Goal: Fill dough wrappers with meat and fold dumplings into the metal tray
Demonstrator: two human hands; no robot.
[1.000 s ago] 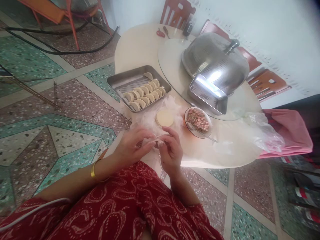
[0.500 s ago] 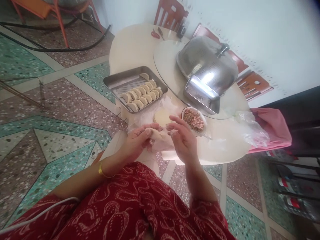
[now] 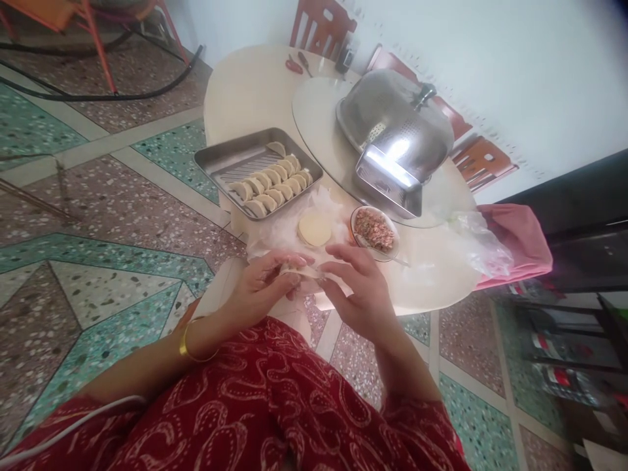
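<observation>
A pale dumpling [image 3: 300, 269], partly covered by fingers, is between my two hands just off the table's near edge. My left hand [image 3: 265, 281] is closed around its left end, thumb on the near side. At the right end, the thumb and a finger of my right hand [image 3: 363, 288] pinch the dough, while the index finger stays raised. Beyond my hands, round dumpling wrappers [image 3: 314, 229] lie stacked on a floury plastic sheet [image 3: 275, 239]. A bowl [image 3: 396, 252] of minced filling [image 3: 375, 230] is just past my right hand, a utensil handle sticking out.
A metal tray [image 3: 210, 157] with rows of dumplings [image 3: 277, 175] stands at the left. Behind the bowl, a glass turntable [image 3: 314, 111] carries a large perforated metal basin [image 3: 392, 111] and a smaller metal tray [image 3: 387, 183]. A plastic bag [image 3: 483, 245] and pink cloth [image 3: 520, 239] lie right.
Both hands have shifted slightly, and the dough between them now looks narrower and more folded. My right fingers have come in to its right end. The view has shifted a little.
</observation>
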